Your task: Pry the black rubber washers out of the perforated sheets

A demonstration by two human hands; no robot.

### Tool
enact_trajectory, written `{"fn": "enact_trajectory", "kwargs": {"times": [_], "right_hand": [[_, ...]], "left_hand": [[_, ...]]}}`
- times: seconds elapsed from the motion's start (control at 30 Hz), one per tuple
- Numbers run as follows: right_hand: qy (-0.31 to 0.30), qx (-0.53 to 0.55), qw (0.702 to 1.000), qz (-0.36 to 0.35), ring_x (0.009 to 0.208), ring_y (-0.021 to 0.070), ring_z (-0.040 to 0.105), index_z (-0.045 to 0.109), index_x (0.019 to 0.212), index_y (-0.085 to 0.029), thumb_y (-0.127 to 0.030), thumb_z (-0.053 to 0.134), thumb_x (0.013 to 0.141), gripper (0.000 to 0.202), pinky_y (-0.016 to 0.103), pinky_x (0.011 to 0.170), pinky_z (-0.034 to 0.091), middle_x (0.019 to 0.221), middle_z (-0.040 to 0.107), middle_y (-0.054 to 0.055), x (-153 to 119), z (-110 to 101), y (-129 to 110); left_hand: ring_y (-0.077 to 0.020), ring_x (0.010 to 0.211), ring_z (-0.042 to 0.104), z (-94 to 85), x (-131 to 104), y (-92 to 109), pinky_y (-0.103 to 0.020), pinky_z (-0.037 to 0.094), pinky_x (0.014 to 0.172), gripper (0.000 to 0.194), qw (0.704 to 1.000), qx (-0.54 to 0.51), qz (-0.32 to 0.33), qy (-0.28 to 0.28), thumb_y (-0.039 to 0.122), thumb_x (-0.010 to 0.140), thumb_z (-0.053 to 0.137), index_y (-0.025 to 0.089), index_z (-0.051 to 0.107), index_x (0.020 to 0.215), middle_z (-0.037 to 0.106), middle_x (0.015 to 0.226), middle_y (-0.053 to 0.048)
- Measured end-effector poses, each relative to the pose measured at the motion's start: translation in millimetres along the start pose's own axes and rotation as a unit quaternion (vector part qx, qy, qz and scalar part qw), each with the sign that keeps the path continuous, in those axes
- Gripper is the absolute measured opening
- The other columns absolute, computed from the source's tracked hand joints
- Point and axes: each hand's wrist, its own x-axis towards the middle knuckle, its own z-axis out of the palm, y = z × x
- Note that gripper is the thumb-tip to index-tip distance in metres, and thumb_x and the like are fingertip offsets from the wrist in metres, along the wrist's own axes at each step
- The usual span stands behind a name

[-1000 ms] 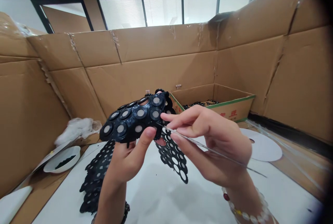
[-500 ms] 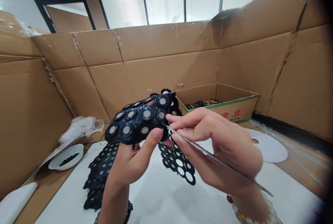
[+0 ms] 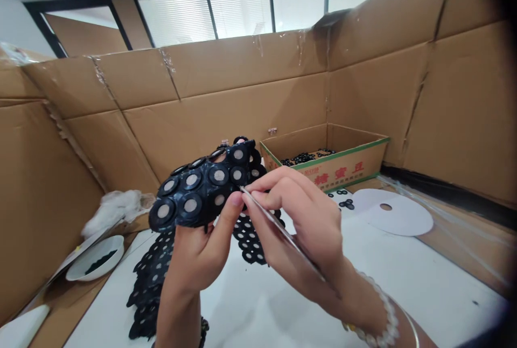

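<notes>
My left hand (image 3: 205, 256) holds up a black sheet of joined rings (image 3: 208, 183) with pale round centres, its thumb pressed on the lower edge. My right hand (image 3: 299, 229) pinches thin metal tweezers (image 3: 283, 229), whose tip touches the sheet beside my left thumb. Behind and below my hands, a perforated black piece (image 3: 249, 237) shows above the white tabletop. More black ringed sheets (image 3: 147, 283) lie stacked to the left of my left forearm.
A cardboard box (image 3: 343, 167) holding small black pieces stands at the back right. Near it are a white disc (image 3: 407, 213) and loose black rings (image 3: 346, 204). A white bowl (image 3: 115, 253) and clear plastic (image 3: 113, 210) are at left. Cardboard walls surround the table.
The view has shifted, so the box and disc appear further left. My right hand has turned and moved left, with the tweezers now steeper. The held sheet remains in my left hand.
</notes>
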Motion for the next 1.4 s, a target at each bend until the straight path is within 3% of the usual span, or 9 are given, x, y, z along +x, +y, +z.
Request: {"fn": "enact_trajectory", "kwargs": {"times": [0.17, 0.33, 0.47, 0.6, 0.77, 0.87, 1.03, 1.2, 1.4], "right_hand": [[-0.028, 0.030, 0.998, 0.042, 0.079, 0.0123, 0.058, 0.049, 0.075, -0.017, -0.008, 0.059, 0.087, 0.018, 0.028, 0.070, 0.050, 0.081, 0.063, 0.003, 0, -1, 9], [-0.083, 0.123, 0.976, 0.158, 0.078, 0.0112, 0.062, 0.053, 0.074, -0.018, -0.018, 0.061, 0.088, 0.016, 0.027, 0.072, 0.053, 0.086, 0.066, 0.000, 4, -5, 20], [-0.052, 0.207, 0.949, 0.232, 0.073, 0.0113, 0.067, 0.053, 0.064, -0.018, -0.022, 0.071, 0.080, 0.024, 0.023, 0.064, 0.056, 0.083, 0.069, 0.000, 10, -2, 27], [-0.003, 0.159, 0.971, 0.181, 0.076, 0.0131, 0.070, 0.053, 0.065, -0.019, -0.019, 0.070, 0.081, 0.023, 0.022, 0.063, 0.057, 0.083, 0.071, 0.002, 6, 9, 35], [0.060, 0.011, 0.998, -0.025, 0.086, 0.0156, 0.073, 0.059, 0.086, -0.019, -0.015, 0.067, 0.083, 0.010, 0.024, 0.078, 0.059, 0.094, 0.075, 0.006, -7, 25, 50], [0.079, -0.029, 0.993, -0.079, 0.087, 0.0173, 0.074, 0.057, 0.094, -0.019, -0.013, 0.066, 0.084, 0.015, 0.022, 0.075, 0.059, 0.096, 0.076, 0.009, -9, 28, 55], [0.092, -0.062, 0.993, -0.052, 0.083, 0.0164, 0.074, 0.054, 0.091, -0.022, -0.011, 0.058, 0.087, 0.013, 0.030, 0.088, 0.056, 0.093, 0.077, 0.004, -7, 27, 54], [0.116, -0.079, 0.990, -0.027, 0.102, 0.0205, 0.071, 0.055, 0.094, -0.023, -0.008, 0.051, 0.089, 0.017, 0.036, 0.096, 0.054, 0.089, 0.075, 0.002, -8, 28, 61], [0.133, 0.071, 0.983, 0.104, 0.080, 0.0144, 0.074, 0.054, 0.085, -0.024, -0.015, 0.053, 0.091, 0.011, 0.022, 0.067, 0.061, 0.080, 0.064, -0.002, 4, 13, 60]], "left_hand": [[-0.0228, 0.102, 0.063, 5.6, 7, 2, -0.035, 0.050, 0.094, 0.017, 1.000, -0.001, 0.021, -0.018, 0.026, 0.089, 0.066, 0.028, 0.068, 0.105, 0.068, 0.109, -0.001], [-0.0232, 0.105, 0.062, 12.5, 15, 11, -0.037, 0.048, 0.099, 0.015, 0.997, -0.023, 0.021, -0.072, 0.028, 0.094, 0.059, 0.027, 0.072, 0.102, 0.069, 0.108, -0.001], [-0.0203, 0.096, 0.065, 16.7, 17, 13, -0.030, 0.052, 0.087, 0.016, 0.993, -0.075, -0.020, -0.083, 0.028, 0.094, 0.059, 0.026, 0.074, 0.091, 0.071, 0.095, 0.001], [-0.0188, 0.096, 0.065, 28.8, 20, 16, -0.027, 0.052, 0.085, 0.014, 0.986, -0.137, -0.064, -0.064, 0.031, 0.093, 0.061, 0.026, 0.074, 0.088, 0.071, 0.095, 0.001], [-0.0170, 0.082, 0.065, 39.4, 20, 19, -0.024, 0.054, 0.077, 0.020, 0.978, -0.159, -0.139, 0.008, 0.038, 0.090, 0.065, 0.022, 0.071, 0.080, 0.069, 0.080, 0.001], [-0.0162, 0.074, 0.063, 38.7, 18, 19, -0.024, 0.052, 0.074, 0.029, 0.979, -0.134, -0.157, 0.007, 0.040, 0.091, 0.062, 0.020, 0.068, 0.071, 0.066, 0.071, 0.002], [-0.0164, 0.076, 0.063, 42.2, 20, 18, -0.023, 0.050, 0.072, 0.023, 0.987, -0.098, -0.126, -0.021, 0.042, 0.090, 0.063, 0.023, 0.073, 0.084, 0.069, 0.079, 0.002], [-0.0181, 0.085, 0.065, 57.4, 25, 17, -0.024, 0.048, 0.075, 0.021, 0.994, -0.071, -0.079, -0.019, 0.039, 0.093, 0.059, 0.023, 0.073, 0.095, 0.071, 0.090, 0.001], [-0.0206, 0.103, 0.063, 68.1, 25, 16, -0.028, 0.045, 0.092, 0.020, 0.994, -0.099, -0.032, -0.040, 0.033, 0.095, 0.056, 0.023, 0.072, 0.088, 0.072, 0.098, 0.000]]}}
